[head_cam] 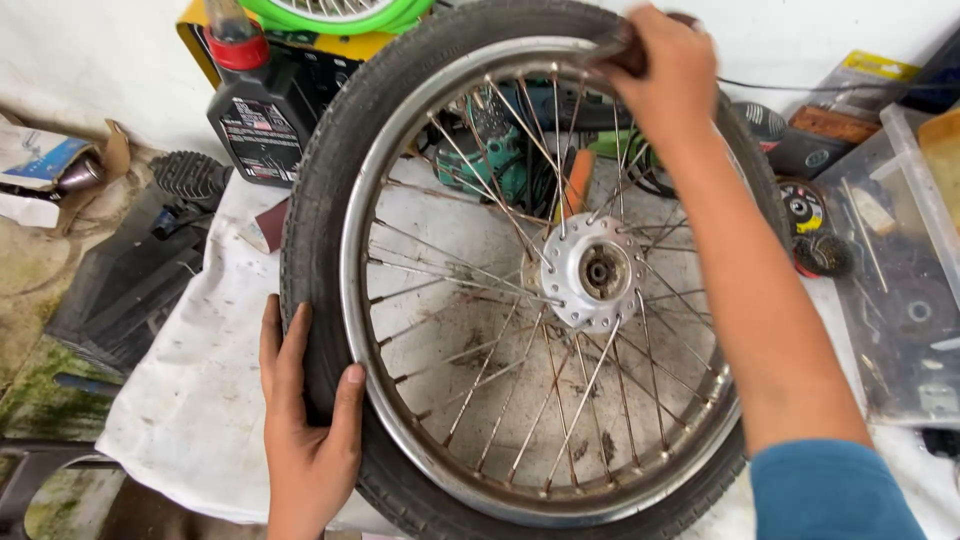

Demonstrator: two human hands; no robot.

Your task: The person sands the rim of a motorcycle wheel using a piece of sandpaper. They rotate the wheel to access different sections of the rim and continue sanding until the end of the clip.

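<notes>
- A spoked motorcycle wheel with a black rubber tyre and a dull, rust-flecked steel rim (520,290) lies flat on a stained white cloth (200,400) that covers the work surface.
- At the wheel's middle sits a silver metal hub (597,271), from which thin, partly rusted wire spokes (480,370) fan out to the rim.
- The left hand (305,420) grips the near-left edge of the tyre, fingers curled over the tread and thumb pressed against the inner side by the rim.
- The right hand (665,65) reaches across to the far edge and is closed around a small dark object (628,55) pressed against the rim; what that object is cannot be told.
- A blue sleeve (830,490) covers the right forearm near the lower edge of the view.
- Behind the wheel stands a black plastic oil bottle with a red cap (255,110), in front of a yellow box (200,35).
- Seen through the spokes is a teal power tool (490,165).
- To the right lie a round abrasive disc (803,208) and a clear plastic tray of small parts (905,280).
- At the far left a torn cardboard box (50,165) rests on the ground.
</notes>
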